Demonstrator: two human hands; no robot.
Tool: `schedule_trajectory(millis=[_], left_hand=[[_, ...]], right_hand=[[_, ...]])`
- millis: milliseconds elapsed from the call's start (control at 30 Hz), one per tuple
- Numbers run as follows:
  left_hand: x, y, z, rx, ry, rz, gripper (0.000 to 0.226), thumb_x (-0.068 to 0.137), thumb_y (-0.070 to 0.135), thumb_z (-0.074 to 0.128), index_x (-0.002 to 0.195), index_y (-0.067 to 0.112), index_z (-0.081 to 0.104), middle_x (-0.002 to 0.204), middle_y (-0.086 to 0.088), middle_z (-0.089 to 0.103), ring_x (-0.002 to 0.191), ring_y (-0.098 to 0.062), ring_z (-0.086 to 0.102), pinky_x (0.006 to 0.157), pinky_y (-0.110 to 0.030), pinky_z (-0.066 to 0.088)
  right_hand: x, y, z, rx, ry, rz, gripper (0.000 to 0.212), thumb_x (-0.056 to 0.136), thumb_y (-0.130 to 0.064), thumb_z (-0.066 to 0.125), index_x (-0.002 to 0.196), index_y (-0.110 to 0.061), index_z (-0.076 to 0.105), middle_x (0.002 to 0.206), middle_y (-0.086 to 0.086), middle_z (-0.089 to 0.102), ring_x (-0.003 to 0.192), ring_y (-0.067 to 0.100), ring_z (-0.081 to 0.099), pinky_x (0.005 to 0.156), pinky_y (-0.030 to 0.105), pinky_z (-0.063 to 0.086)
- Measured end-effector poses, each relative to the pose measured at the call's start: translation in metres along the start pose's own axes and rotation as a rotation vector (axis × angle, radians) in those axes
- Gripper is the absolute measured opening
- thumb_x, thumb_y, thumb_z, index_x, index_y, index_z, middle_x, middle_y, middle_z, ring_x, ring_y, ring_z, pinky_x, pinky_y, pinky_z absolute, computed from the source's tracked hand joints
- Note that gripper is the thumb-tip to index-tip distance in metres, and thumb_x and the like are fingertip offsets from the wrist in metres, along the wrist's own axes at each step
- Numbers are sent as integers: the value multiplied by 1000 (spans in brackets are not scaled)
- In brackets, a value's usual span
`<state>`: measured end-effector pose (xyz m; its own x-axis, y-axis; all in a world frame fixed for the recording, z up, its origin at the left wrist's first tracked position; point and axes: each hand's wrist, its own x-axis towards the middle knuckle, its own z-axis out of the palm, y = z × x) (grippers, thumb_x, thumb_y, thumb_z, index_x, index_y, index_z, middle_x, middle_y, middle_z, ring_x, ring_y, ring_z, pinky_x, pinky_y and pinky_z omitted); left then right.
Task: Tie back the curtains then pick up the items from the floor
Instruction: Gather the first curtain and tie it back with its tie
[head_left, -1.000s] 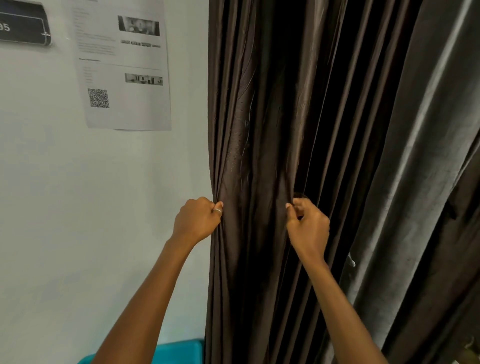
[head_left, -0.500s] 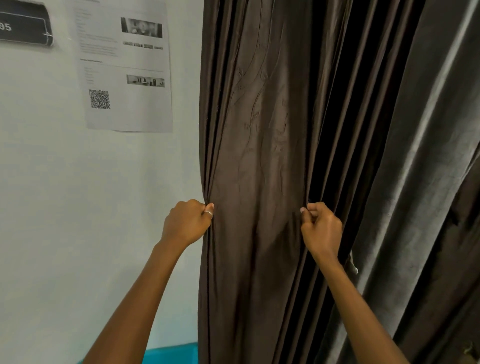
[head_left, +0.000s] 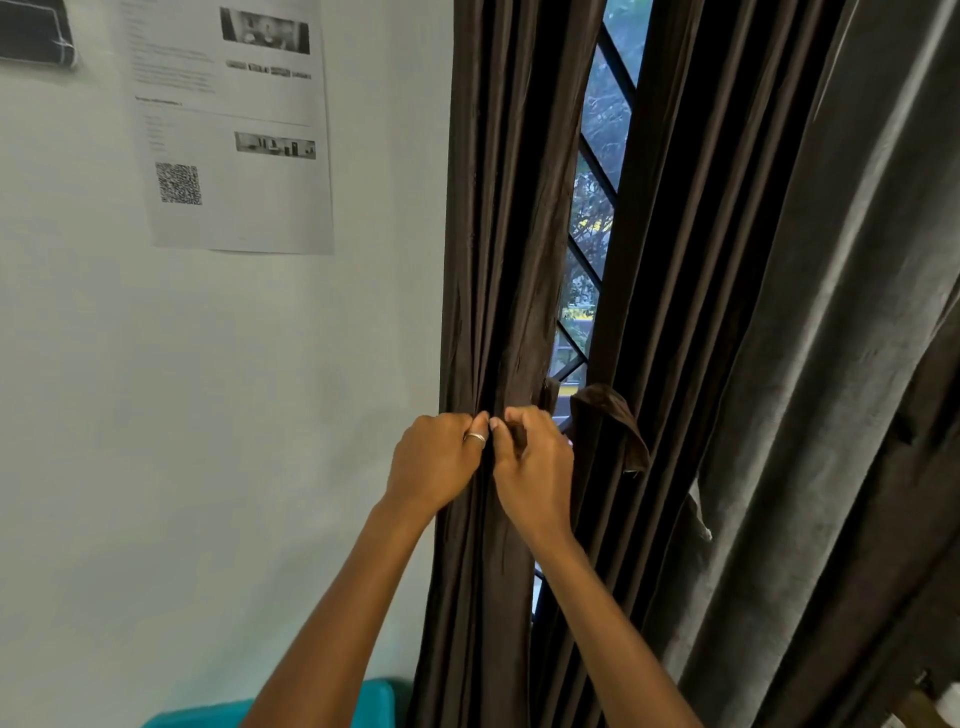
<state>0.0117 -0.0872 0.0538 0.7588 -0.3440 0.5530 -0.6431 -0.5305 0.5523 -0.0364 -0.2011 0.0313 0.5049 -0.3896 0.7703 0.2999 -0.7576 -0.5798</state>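
A dark brown curtain panel (head_left: 506, 234) hangs bunched into a narrow column next to the wall. My left hand (head_left: 436, 460) grips its left edge and my right hand (head_left: 535, 462) pinches its right edge; the two hands touch in front of the bunch. A strip of matching brown fabric (head_left: 613, 421), perhaps a tie-back, droops just right of my right hand. Between this bunch and the second brown panel (head_left: 691, 260) a gap shows a window with a diagonal grille (head_left: 597, 171). No floor is in view.
A pale wall (head_left: 208, 415) fills the left half, with a printed sheet bearing a QR code (head_left: 228, 124) and a dark sign (head_left: 31, 31) at the top left. A teal object (head_left: 363, 701) sits low by the curtain. A grey curtain (head_left: 857, 364) hangs at the right.
My right hand has drawn the curtain's right edge leftward to meet my left hand, gathering the panel. A gap has opened, exposing the window and a hanging strip of fabric.
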Motion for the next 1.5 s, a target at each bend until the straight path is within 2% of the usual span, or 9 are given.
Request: schedule_trajectory(millis=[267,533,667,767,833,900,1067,1300,1500], left_hand=[[-5,-8,0,-166,-21,-12,48,104,37,44,66,15,62,58,1,60,54,-15,58,58,-32,49],[-23,-8,11,-94,-121,38,33,95,23,61,63,25,52,57,7,55,54,-17,60,56,-30,51],[-24,-6,6,-96,-179,103,38,90,19,59,56,33,49,52,10,53,49,-13,54,53,-27,40],[-23,-14,-4,-266,-174,52,21,95,34,57,86,43,73,79,15,74,73,-4,67,68,-21,53],[-19,-18,-11,-355,4,-69,22,96,35,60,113,33,74,104,16,73,95,-1,68,85,-12,50],[-12,-16,-18,-380,120,-196,37,95,42,60,127,23,67,118,10,69,105,-5,63,88,-11,45],[11,-8,-28,-496,11,-295,91,78,64,60,153,27,26,158,4,33,142,-19,38,113,-43,40],[25,4,-32,-754,-216,-315,96,62,70,72,142,28,41,142,0,53,122,-23,58,107,-44,48],[24,9,-25,-784,-240,-310,71,71,45,80,131,23,48,125,0,61,106,-19,63,98,-37,53]], right_hand=[[-2,-18,-4,255,-160,254,11,100,-28,58,101,-18,62,80,-9,66,72,0,62,63,14,46],[13,-42,-3,118,-162,346,64,81,-61,70,126,-23,44,110,-10,62,99,9,60,84,27,52],[21,-27,0,-59,-117,242,22,96,-32,61,101,-10,59,97,6,65,93,23,63,76,35,52],[26,-20,-10,33,-185,274,28,98,-26,59,73,-16,53,77,2,56,73,15,56,62,29,43],[28,-15,-15,137,-248,326,32,93,-41,60,84,-11,63,85,9,64,80,20,63,71,40,54],[28,-6,-19,199,-286,380,52,87,-54,58,106,-5,64,104,15,67,96,27,67,88,50,56],[29,-6,-40,636,-373,517,26,99,-11,58,124,-10,65,117,5,73,109,22,70,93,33,57],[27,-2,-59,833,-428,639,34,99,-13,56,132,-7,60,125,10,70,115,25,68,98,40,54],[28,-1,-67,834,-426,648,34,98,-14,57,131,-7,61,125,11,70,117,26,66,101,42,51]])
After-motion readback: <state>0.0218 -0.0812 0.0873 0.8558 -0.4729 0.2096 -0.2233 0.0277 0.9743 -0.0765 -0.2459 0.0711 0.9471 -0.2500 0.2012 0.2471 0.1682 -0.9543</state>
